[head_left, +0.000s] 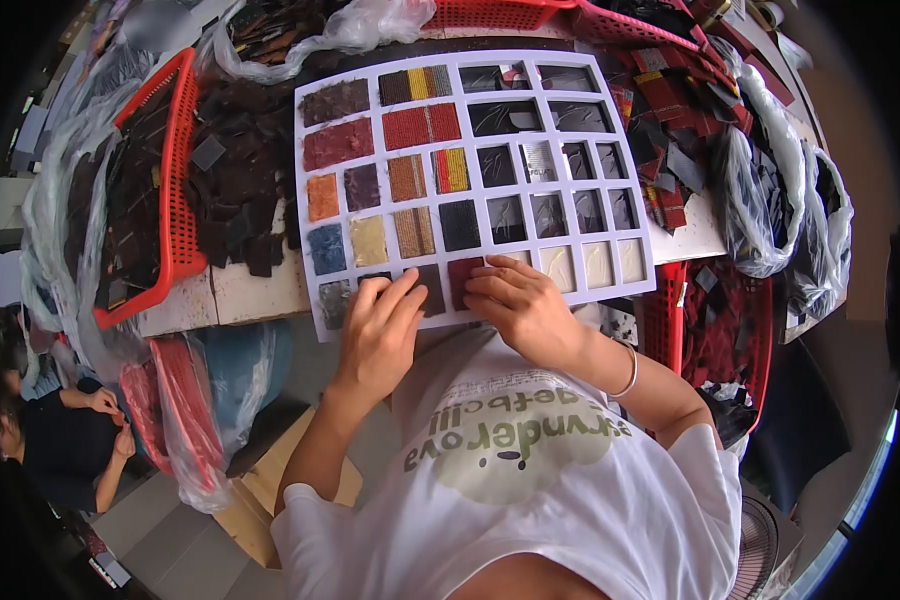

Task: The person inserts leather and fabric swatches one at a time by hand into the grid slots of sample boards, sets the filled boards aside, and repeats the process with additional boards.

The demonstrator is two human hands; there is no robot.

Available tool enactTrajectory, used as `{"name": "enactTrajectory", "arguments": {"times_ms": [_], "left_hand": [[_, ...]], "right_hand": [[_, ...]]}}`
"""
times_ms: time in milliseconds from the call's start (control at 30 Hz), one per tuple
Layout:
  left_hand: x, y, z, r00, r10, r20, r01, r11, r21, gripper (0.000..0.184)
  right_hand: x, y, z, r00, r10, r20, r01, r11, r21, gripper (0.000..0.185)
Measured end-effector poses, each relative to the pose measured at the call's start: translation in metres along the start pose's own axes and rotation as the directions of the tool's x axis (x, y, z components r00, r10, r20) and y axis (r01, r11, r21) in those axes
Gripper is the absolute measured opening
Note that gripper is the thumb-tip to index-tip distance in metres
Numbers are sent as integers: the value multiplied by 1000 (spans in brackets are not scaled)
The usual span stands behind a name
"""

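A white sample board (537,97) with a grid of framed windows lies in front of me, its near edge against my shirt. Carpet-like swatches in brown, red, orange, blue and striped patterns fill its left part. My left hand (382,328) rests on the bottom row, fingers apart, fingertips beside a dark grey swatch (431,284). The fingers of my right hand (523,305) are drawn together at a dark red swatch (460,272) in the neighbouring window, partly covering it. Several windows on the right show black or cream backing, such as a cream window (558,268).
Dark cut pieces (240,190) heap up left of the board, beside a red plastic basket (182,190). Red and patterned pieces (660,100) lie to the right, near plastic bags (765,200). Another red basket (670,325) stands lower right. A person (70,440) sits at far left.
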State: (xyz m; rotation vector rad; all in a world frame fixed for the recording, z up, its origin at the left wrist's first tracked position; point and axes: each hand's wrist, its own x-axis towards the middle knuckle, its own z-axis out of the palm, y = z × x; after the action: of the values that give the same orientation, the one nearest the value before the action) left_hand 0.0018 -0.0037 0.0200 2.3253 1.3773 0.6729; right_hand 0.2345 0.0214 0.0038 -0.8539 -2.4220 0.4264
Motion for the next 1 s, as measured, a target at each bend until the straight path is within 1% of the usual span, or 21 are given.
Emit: {"name": "enactTrajectory", "arguments": {"times_ms": [133,200,233,300,367,400,467,500,567,600,633,667,700,733,767,800,867,900,933,967,1000], "left_hand": [[6,6,-7,999,-34,14,34,999,6,27],[4,8,-9,998,-65,-11,65,997,-30,26],[2,9,-9,994,-89,-56,87,995,-40,26],[-3,9,-7,981,-136,-136,128,990,-65,24],[-8,5,-9,963,-153,-221,148,988,-39,23],[-11,1,-10,942,-189,-277,191,981,-20,23],[-21,-6,-11,884,-269,-381,299,954,20,22],[-27,-10,-11,846,-333,-417,366,931,-1,22],[-34,-17,-10,756,-430,-494,468,882,-52,23],[-37,-18,-12,724,-489,-486,518,851,-85,26],[-40,-16,-15,682,-560,-471,557,815,-162,28],[-44,-19,-14,648,-586,-487,564,799,-210,30],[-52,-26,-10,634,-585,-506,575,794,-197,30],[-54,-26,-12,605,-657,-450,592,749,-298,30],[-58,-32,-9,559,-714,-422,597,699,-393,30],[-56,-28,-11,527,-736,-424,625,674,-393,26],[-59,-37,-7,516,-729,-449,593,683,-427,23],[-58,-41,-6,514,-728,-454,579,685,-443,22],[-55,-43,-6,523,-705,-480,566,708,-423,21],[-54,-42,-9,533,-681,-502,555,729,-400,21],[-53,-42,-13,544,-657,-522,545,750,-375,21]], "right_hand": [[5,-1,-16,995,28,96,-25,999,-27,30],[11,0,-16,998,50,-28,-53,995,-87,33],[14,0,-17,994,64,-88,-74,991,-115,34],[21,4,-18,995,76,-60,-88,968,-236,35],[27,10,-15,997,71,-19,-73,932,-355,35],[27,10,-13,995,83,59,-53,918,-392,35],[31,11,-15,991,85,103,-38,918,-396,33],[33,11,-17,989,90,120,-34,914,-403,32],[28,23,-21,991,111,70,-100,983,-154,33],[29,34,-28,993,112,38,-111,993,-35,34],[26,36,-38,973,218,-74,-220,975,-20,39],[17,41,-49,931,303,-203,-333,933,-135,43],[1,53,-53,857,386,-341,-462,869,-177,43],[-23,66,-54,770,467,-435,-599,764,-240,47],[-48,76,-57,680,569,-463,-726,613,-312,55],[-68,78,-62,573,697,-431,-820,497,-286,64],[-104,81,-66,478,823,-306,-877,467,-114,64],[-114,81,-67,439,883,-167,-886,456,82,61],[-124,79,-59,481,850,-216,-826,522,212,58],[-118,67,-69,482,856,-189,-809,517,279,54],[-117,59,-76,450,875,-182,-817,485,311,51]]}}
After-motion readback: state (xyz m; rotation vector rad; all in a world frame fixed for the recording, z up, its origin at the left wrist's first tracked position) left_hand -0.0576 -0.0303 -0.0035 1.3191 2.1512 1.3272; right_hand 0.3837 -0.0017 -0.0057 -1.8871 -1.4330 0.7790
